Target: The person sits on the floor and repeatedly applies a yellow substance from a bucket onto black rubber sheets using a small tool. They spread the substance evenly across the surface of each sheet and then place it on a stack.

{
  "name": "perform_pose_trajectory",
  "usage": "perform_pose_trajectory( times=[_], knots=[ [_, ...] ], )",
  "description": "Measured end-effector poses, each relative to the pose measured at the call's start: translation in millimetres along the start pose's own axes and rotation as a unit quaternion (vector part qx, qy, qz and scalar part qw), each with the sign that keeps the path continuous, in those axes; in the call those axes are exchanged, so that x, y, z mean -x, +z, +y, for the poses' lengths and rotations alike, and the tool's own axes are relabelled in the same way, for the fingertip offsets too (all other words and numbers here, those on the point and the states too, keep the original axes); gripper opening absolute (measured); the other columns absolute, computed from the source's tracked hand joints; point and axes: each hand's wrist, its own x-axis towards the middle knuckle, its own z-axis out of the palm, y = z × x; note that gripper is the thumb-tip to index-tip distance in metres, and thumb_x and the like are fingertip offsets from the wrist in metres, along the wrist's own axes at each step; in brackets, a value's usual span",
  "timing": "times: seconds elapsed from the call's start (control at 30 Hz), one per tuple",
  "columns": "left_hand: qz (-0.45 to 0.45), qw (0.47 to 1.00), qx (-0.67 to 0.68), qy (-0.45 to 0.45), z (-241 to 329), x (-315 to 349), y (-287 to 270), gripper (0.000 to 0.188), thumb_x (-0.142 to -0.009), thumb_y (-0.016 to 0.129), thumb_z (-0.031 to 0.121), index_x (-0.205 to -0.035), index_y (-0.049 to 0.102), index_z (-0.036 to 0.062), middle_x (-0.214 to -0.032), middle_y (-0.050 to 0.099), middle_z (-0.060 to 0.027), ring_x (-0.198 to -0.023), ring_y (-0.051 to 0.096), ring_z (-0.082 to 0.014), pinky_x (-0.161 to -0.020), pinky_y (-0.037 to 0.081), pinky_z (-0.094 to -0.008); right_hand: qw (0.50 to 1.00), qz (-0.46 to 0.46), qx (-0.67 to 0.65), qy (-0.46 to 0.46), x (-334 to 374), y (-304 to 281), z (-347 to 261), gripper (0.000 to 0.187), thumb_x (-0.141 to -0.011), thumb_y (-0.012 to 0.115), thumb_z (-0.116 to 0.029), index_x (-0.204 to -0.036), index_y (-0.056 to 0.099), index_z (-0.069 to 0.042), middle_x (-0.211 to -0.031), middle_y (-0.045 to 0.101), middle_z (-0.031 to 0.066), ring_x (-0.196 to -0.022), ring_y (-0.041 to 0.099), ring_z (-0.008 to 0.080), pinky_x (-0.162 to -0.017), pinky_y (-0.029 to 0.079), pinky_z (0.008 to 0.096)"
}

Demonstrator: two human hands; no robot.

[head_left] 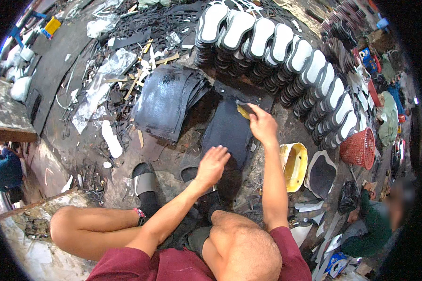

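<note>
Yellow tool (243,111) at the black sheet (227,133), far end.
From here I see the right hand (264,126) with its grip closed round the tool; the left hand (212,165) has a loose, unfilled grip, palm down by the sheet's near left edge. The sheet lies flat between a black stack (159,105) and a yellow tub (293,164).

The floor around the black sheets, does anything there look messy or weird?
Yes: crumpled clear plastic and dark scraps are strewn near the stacked black sheets. One white, sole-shaped piece lies away from the white-topped soles, which are lined up in tidy stacks.
</note>
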Motion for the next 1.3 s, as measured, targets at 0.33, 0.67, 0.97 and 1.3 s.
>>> perform_pose_trajectory(
  times=[0.33, 0.67, 0.97, 1.3],
  knots=[
    [-0.133, 0.987, -0.046, 0.074, -15.8, 11.2, 15.2, 0.052, -0.087, 0.055, 0.009, -0.138, 0.055, -0.0001, -0.149, 0.051, -0.0162, -0.143, 0.044, -0.0299, -0.120, 0.036, -0.0416, 0.970, 0.051, 0.126, 0.204, 24.0, 62.2, 7.8, 0.033, -0.092, 0.060, -0.021, -0.124, 0.061, -0.013, -0.087, 0.073, 0.0218, -0.079, 0.072, 0.0430, -0.070, 0.056, 0.0567],
    [-0.116, 0.982, -0.081, 0.122, -29.1, 13.9, 13.7, 0.052, -0.088, 0.054, 0.013, -0.138, 0.056, 0.0012, -0.147, 0.054, -0.0178, -0.141, 0.048, -0.0289, -0.117, 0.040, -0.0389, 0.928, -0.230, 0.175, -0.235, -72.4, 101.6, -38.4, 0.030, -0.087, 0.060, -0.022, -0.112, 0.073, -0.033, -0.091, 0.075, 0.0117, -0.084, 0.073, 0.0328, -0.070, 0.058, 0.0496],
    [-0.189, 0.978, 0.034, 0.081, -40.8, -34.3, 5.6, 0.060, -0.075, 0.062, 0.000, -0.135, 0.058, 0.0002, -0.149, 0.053, -0.0137, -0.144, 0.044, -0.0298, -0.120, 0.036, -0.0417, 0.986, -0.077, 0.140, -0.050, -62.3, 53.6, 7.2, 0.036, -0.088, 0.058, -0.020, -0.119, 0.073, -0.032, -0.095, 0.076, 0.0124, -0.083, 0.075, 0.0311, -0.073, 0.060, 0.0466],
    [-0.155, 0.981, 0.114, 0.024, 36.3, 33.9, 24.4, 0.037, -0.074, 0.065, 0.011, -0.109, 0.068, 0.0017, -0.108, 0.069, -0.0179, -0.102, 0.068, -0.0330, -0.090, 0.055, -0.0445, 0.950, -0.159, 0.105, -0.246, 76.4, 100.1, -36.5, 0.037, -0.082, 0.062, -0.014, -0.116, 0.073, -0.024, -0.119, 0.073, 0.0027, -0.097, 0.073, 0.0252, -0.074, 0.059, 0.0408]
  ],
)
